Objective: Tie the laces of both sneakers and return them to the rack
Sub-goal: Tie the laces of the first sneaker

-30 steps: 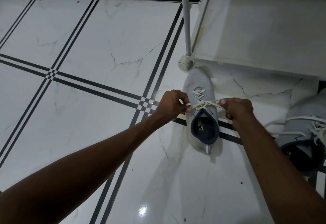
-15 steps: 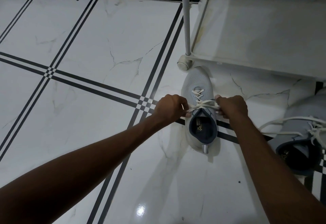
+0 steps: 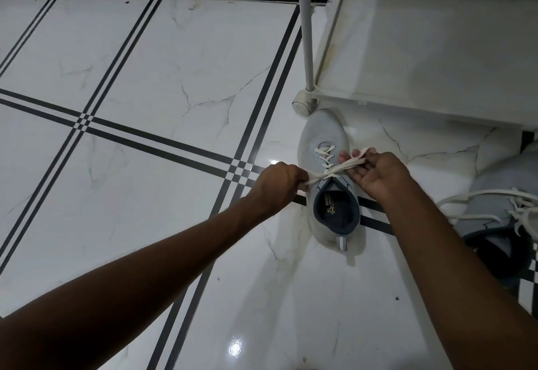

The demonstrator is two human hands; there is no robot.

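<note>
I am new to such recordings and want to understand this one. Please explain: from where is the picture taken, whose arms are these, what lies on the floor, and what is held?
There is no machine here. A camera worn on a person's head looks forward and down, so the two bare arms are that person's own.

On the white tiled floor stands a light grey sneaker, toe toward a white shoe rack. The left hand pinches one end of its white lace; the right hand has the other end in its grip, folded over the fingers. The ends cross above the shoe's opening, but no finished bow shows.

At the right edge lies the second sneaker, its laces loose. Neither shoe is on the rack.
</note>
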